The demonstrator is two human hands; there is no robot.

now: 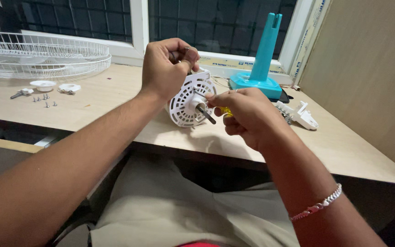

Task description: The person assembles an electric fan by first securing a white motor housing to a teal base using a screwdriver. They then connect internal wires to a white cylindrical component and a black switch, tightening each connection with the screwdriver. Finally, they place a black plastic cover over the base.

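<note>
A white fan motor housing (186,103) with slotted vents stands on its side on the wooden table (115,98), its dark metal shaft (205,114) pointing toward me. My left hand (165,68) grips the housing's top rim from above. My right hand (243,114) is closed around a small tool with a yellow handle (226,110), its fingertips touching the front of the housing just right of the shaft. The tool's tip is hidden by my fingers.
A white wire fan guard (42,57) lies at the back left. Small white caps (43,84) and several loose screws (45,99) sit before it. A teal fan stand (261,64) rises at the back; white plastic parts (303,115) lie to the right. A wall panel (371,77) borders the right.
</note>
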